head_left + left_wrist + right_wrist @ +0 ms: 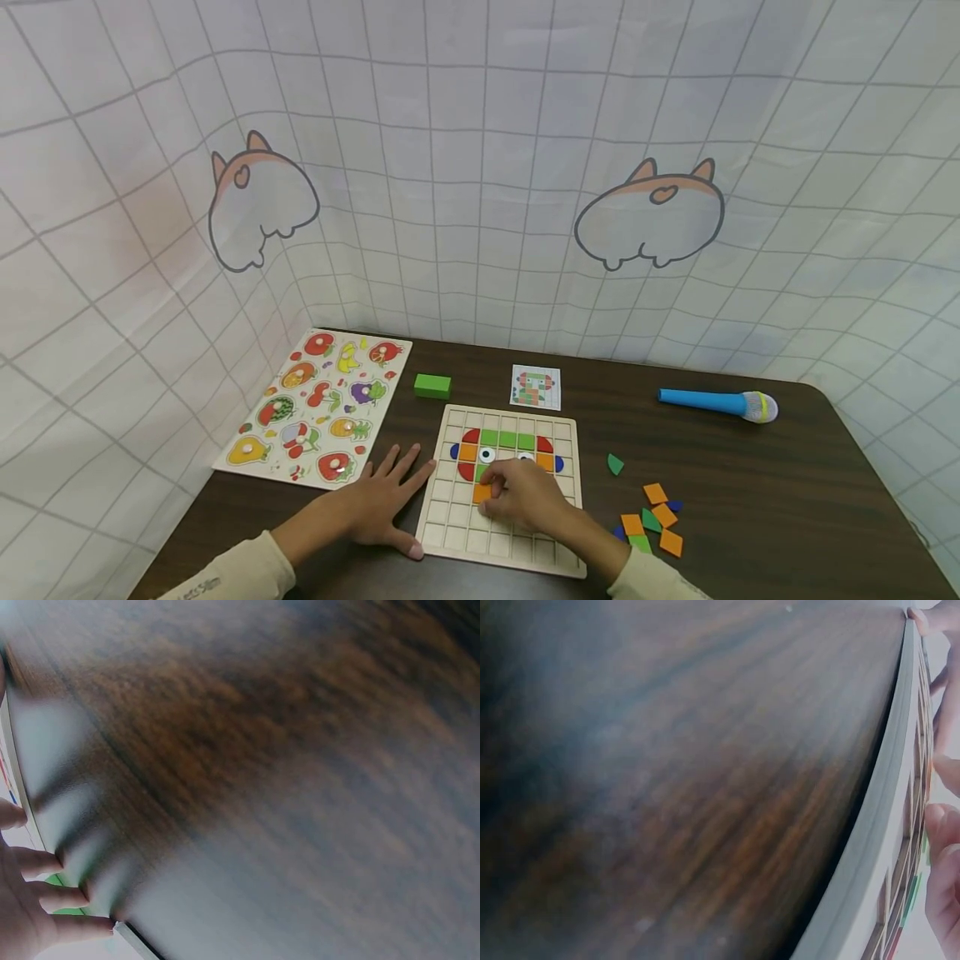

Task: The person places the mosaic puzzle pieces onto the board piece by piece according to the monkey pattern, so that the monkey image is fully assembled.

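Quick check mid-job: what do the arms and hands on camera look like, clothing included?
Both hands, left hand and right hand, are ungloved. The left sleeve and right sleeve are plain cream; the left carries small dark lettering, too small to read surely.

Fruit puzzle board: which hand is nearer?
Left. The left hand is beside the fruit puzzle board; the right hand is farther right, over the grid board.

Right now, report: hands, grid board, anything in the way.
Left hand spread against grid board. Right hand pinching orange square at board. Board partly filled, right hand covering some cells. Loose pieces off to right.
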Motion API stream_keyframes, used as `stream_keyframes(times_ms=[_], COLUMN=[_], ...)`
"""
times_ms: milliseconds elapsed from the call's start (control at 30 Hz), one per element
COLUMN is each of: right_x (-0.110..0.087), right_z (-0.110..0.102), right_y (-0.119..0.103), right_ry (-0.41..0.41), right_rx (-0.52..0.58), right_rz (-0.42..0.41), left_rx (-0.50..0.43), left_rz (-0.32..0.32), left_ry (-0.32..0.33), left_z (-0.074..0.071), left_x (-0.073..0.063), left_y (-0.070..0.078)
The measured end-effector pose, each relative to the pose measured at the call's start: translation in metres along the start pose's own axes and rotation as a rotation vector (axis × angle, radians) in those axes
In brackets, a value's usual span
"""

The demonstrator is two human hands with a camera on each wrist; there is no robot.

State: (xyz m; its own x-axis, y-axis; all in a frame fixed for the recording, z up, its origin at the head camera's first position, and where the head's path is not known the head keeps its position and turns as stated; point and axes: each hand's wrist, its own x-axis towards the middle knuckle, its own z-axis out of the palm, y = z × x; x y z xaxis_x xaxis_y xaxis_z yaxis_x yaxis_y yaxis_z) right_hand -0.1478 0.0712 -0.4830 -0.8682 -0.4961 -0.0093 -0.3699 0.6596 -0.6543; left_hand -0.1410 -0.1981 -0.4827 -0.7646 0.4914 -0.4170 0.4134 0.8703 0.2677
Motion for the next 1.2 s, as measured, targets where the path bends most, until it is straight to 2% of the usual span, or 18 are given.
stream_keyframes(times_ms=[467, 567, 700, 800, 933, 1033, 1200], right_x=[0.002, 0.002, -0.003, -0.015, -0.041, -0.066, -0.108], right_z=[-0.003, -0.006, -0.02, -0.037, -0.066, -0.085, -0.109], right_y=[-0.002, 0.001, 0.015, 0.031, 0.056, 0.077, 0.114], right_ry=[-0.01, -0.024, -0.072, -0.113, -0.146, -0.136, -0.073], right_rx=[-0.039, -0.026, 0.007, 0.033, 0.068, 0.089, 0.104], right_rz=[-0.027, -0.046, -0.099, -0.142, -0.134, -0.106, -0.104], left_rx=[-0.01, -0.012, -0.012, -0.006, -0.001, -0.005, -0.005], left_rz=[0.001, 0.008, 0.011, 0.005, 0.0, 0.004, 0.016], left_ry=[0.003, 0.004, 0.0, -0.006, -0.015, -0.014, -0.001], left_z=[0.0, 0.001, 0.002, 0.002, 0.001, 0.0, 0.0], left_x=[-0.001, 0.0, 0.001, 0.002, 0.002, 0.002, 0.002], left_y=[-0.004, -0.005, -0.004, -0.003, 0.0, 0.001, -0.001])
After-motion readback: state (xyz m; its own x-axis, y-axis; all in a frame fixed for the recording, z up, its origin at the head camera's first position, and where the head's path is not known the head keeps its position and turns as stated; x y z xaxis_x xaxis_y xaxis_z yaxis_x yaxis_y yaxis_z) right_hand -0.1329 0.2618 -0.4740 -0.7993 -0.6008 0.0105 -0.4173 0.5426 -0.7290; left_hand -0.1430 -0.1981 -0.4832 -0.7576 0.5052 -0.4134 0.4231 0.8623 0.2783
